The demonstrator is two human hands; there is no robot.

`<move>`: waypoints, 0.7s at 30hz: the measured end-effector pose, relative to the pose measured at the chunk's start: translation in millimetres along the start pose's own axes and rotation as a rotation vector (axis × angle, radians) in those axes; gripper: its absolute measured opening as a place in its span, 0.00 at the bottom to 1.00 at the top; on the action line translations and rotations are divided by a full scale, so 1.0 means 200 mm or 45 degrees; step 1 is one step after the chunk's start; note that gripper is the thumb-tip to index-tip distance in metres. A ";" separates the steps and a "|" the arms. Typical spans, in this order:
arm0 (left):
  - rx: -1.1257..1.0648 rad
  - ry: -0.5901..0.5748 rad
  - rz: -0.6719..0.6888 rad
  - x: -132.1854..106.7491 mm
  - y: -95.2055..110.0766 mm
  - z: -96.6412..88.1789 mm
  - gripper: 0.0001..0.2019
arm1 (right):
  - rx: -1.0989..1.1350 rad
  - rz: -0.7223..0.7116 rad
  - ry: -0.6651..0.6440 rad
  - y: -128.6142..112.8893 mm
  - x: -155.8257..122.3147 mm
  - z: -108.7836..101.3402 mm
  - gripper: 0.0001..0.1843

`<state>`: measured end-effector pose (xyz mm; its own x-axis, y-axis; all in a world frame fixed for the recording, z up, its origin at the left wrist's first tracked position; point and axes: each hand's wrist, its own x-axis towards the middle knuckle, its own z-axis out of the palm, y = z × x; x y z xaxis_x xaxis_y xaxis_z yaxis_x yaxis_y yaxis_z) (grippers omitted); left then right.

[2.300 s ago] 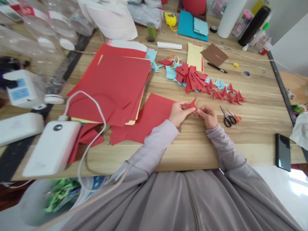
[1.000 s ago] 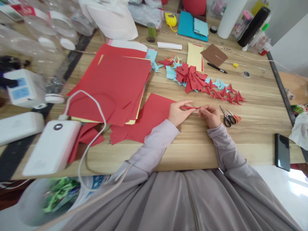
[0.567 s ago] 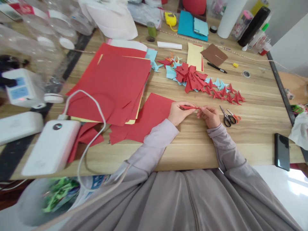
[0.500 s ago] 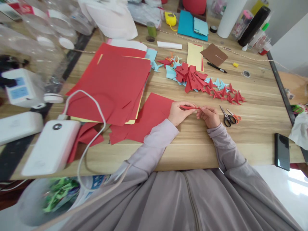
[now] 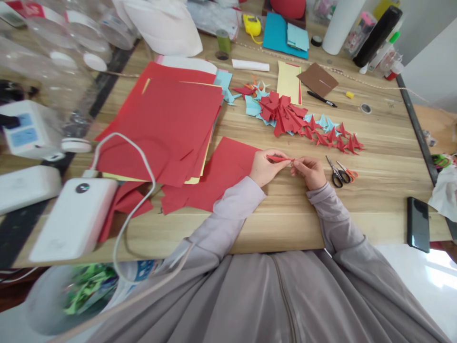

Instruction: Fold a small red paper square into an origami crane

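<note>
Between both hands is a small folded piece of red paper [image 5: 279,158], narrow and pointed. My left hand [image 5: 266,167] is closed on its wider end, thumb pressed along it. My right hand [image 5: 310,170] pinches the thin tip at the right, its fingertips almost meeting the left ones. Under and left of my left hand lies a red sheet [image 5: 228,166]. Just beyond the hands sits a pile of red folded paper pieces [image 5: 282,112], with several small red paper cranes [image 5: 333,137] and light-blue ones beside it. Black-handled scissors [image 5: 339,176] and an orange-handled pair rest right of my right hand.
A large stack of red sheets [image 5: 171,124] lies to the left, with a white power bank [image 5: 74,216] and its looping cable [image 5: 144,157] nearer me. A black phone [image 5: 418,224] is at the right edge. Farther back are a pen [image 5: 321,99], brown paper [image 5: 317,81] and a yellow tape measure [image 5: 252,26].
My right hand has shifted very slightly left towards my left hand, still at the folded paper's tip. The left hand keeps its hold, and the view has moved a little.
</note>
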<state>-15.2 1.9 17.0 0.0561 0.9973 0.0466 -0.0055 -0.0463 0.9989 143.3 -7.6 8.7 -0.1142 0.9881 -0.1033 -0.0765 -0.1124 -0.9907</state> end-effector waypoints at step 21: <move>0.051 0.012 0.081 0.01 -0.03 0.00 0.04 | -0.617 -0.474 0.167 0.06 0.00 -0.03 0.11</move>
<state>-15.9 4.5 11.5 0.0474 0.9928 0.1102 0.0315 -0.1118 0.9932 147.6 -7.8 -3.4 -0.0410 0.9600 0.2771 0.3736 0.2720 -0.8868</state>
